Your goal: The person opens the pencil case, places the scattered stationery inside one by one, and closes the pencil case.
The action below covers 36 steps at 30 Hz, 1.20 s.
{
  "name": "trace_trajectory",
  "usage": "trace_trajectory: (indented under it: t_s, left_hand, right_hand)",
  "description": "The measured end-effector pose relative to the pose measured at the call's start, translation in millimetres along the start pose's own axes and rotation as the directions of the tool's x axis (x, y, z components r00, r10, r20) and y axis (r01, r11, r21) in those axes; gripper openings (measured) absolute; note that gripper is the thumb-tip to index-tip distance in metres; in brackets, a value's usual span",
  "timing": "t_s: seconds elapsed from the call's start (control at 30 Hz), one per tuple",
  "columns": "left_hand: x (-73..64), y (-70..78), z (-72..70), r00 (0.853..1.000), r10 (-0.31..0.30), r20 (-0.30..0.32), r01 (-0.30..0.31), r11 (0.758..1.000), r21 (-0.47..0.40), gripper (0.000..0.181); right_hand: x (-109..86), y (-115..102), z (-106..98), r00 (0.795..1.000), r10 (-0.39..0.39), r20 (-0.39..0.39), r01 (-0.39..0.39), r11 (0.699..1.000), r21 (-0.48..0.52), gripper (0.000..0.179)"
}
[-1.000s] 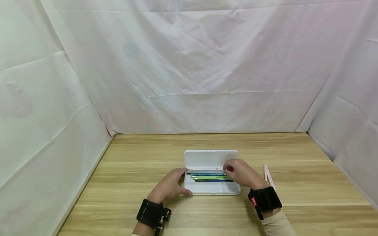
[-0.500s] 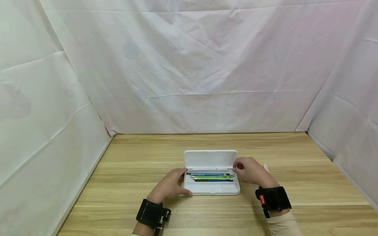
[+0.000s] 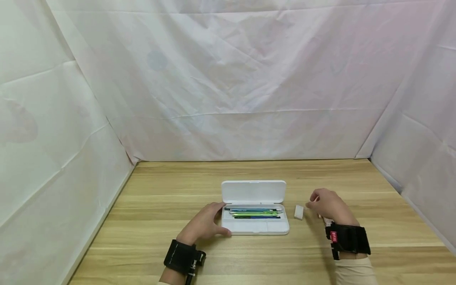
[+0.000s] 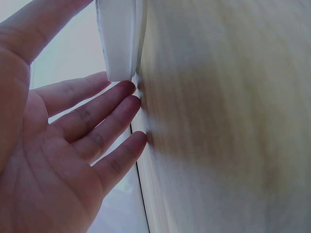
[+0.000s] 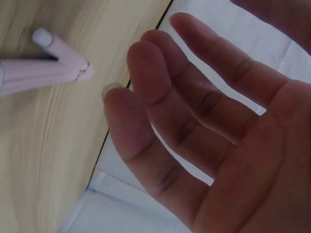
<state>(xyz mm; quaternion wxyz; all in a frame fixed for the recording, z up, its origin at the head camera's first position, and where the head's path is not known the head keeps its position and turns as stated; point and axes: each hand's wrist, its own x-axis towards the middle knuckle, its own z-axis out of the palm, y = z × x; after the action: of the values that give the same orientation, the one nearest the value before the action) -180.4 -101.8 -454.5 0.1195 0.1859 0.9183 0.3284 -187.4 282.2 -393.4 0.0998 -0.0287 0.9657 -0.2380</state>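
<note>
In the head view a white pencil case (image 3: 246,227) lies with its lid (image 3: 253,191) raised. Several blue and green pens and pencils (image 3: 254,214) lie side by side in its rear part. My left hand (image 3: 203,225) spans the case's left end, thumb at the front corner and index finger at the back; the left wrist view shows its fingers nearly straight at the case's end. My right hand (image 3: 328,206), fingers loosely bent and holding nothing, hovers to the right of a white eraser (image 3: 299,212). Partly hidden beneath it is a pink drawing compass (image 5: 48,74), its two legs spread.
The wooden table (image 3: 171,186) is bounded by white cloth on the left, back (image 3: 235,79) and right. Both wrists carry black straps (image 3: 348,238).
My right hand has withdrawn rightward from the pencil case and now hovers near the compass. The eraser has come into sight beside the case. My left hand stays at the case's left end.
</note>
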Motion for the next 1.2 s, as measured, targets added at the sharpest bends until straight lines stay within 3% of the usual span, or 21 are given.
trace_trajectory:
  t_s: [0.57, 1.2]
  left_hand:
    - [-1.5, -0.8, -0.5, 1.000, -0.001, -0.002, 0.001, 1.000, 0.008, 0.093]
    - [-2.1, -0.6, -0.8, 1.000, 0.002, -0.002, -0.002, 1.000, 0.008, 0.092]
  right_hand:
    - [-2.8, 18, -6, 0.991, 0.133, 0.012, -0.134, 0.990, 0.052, 0.026]
    - [0.7, 34, 4, 0.971, 0.222, 0.084, -0.230, 0.968, 0.104, 0.024]
